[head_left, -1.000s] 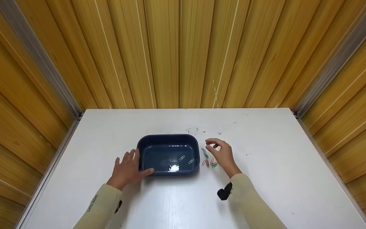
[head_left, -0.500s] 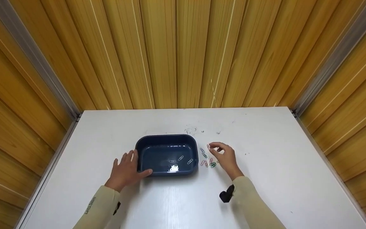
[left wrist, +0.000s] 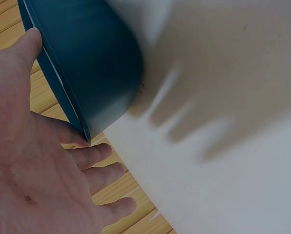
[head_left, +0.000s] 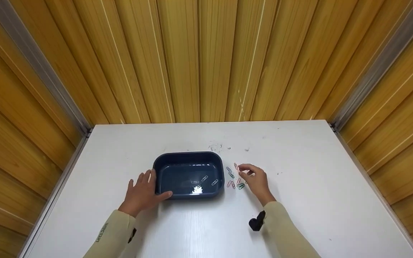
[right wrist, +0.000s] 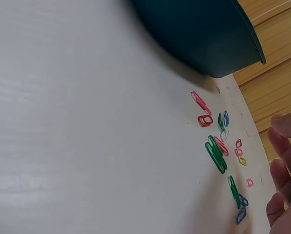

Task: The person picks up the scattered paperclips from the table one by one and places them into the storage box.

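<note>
A dark blue rectangular basin (head_left: pixel 188 195) stands on the white table with a few pale paper clips (head_left: pixel 204 178) inside. My left hand (head_left: pixel 140 195) rests on its left end, fingers along the outer side and thumb over the near rim. In the left wrist view, the left hand (left wrist: pixel 48 161) touches the basin's rim with fingers spread. My right hand (head_left: pixel 256 181) hovers beside the loose clips, thumb and fingertips bent and slightly apart, close to a red paper clip (head_left: pixel 236 166). The right wrist view shows only part of the right hand (right wrist: pixel 287 170); no clip is plainly seen in it.
Right of the basin lie several coloured paper clips, including green ones (right wrist: pixel 216 154), pink ones (right wrist: pixel 200 103) and blue ones (right wrist: pixel 241 215). Wood-patterned walls (head_left: pixel 206 61) border the table's back and sides.
My right hand has moved slightly nearer and lower on the table, uncovering the red clip at its fingertips. The left hand stays on the basin.
</note>
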`<state>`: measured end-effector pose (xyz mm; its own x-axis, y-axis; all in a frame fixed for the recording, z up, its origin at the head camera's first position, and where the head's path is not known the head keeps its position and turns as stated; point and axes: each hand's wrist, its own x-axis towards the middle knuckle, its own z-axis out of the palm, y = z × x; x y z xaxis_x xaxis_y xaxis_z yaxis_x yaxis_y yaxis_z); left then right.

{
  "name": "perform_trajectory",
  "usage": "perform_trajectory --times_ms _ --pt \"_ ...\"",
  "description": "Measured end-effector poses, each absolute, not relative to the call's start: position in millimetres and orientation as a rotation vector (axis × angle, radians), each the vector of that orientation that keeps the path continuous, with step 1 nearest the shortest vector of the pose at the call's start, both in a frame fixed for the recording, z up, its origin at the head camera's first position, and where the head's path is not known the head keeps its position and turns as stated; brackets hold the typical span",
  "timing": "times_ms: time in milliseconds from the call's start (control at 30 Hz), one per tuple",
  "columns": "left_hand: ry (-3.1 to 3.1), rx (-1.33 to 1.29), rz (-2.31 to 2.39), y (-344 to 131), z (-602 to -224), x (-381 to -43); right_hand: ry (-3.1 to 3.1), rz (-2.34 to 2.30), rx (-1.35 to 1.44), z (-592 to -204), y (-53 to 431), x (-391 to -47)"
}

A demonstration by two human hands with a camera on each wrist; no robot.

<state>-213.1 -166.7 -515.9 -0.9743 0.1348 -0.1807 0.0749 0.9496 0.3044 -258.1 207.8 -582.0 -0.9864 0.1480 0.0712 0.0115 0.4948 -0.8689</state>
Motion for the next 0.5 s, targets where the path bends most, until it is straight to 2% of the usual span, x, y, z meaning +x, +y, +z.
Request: perform_trajectory --times_ms 500 --pt "2.887 0.161 0.47 -163.7 -513.3 -210.3 -2.604 1.504 -0.158 -594.9 208.6 -253.7"
